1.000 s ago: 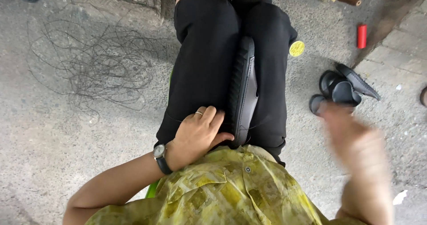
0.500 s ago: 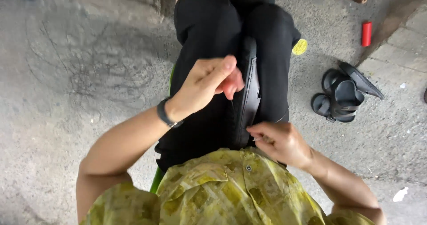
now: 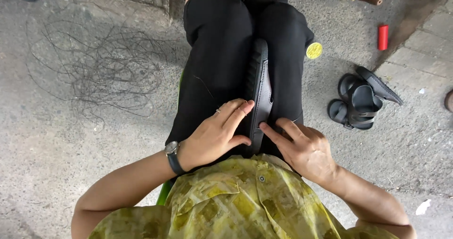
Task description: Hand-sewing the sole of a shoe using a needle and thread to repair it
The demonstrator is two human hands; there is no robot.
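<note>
Both flat hands, left (image 3: 214, 135), right (image 3: 304, 147), flanking lap-wedged black sandal (image 3: 261, 85).

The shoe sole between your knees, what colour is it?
Black, like the trousers; the shoe sole shows best in the head view.

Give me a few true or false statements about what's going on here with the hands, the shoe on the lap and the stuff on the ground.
1. Both hands touch the black shoe sole held between the knees. True.
2. The left hand wears a wristwatch. True.
3. The red cylinder lies on the lap. False: it is on the ground, at upper right.
4. The right hand grips a hammer. False: its fingers rest on the sole.
5. Black sandals lie on the ground. True.
</note>
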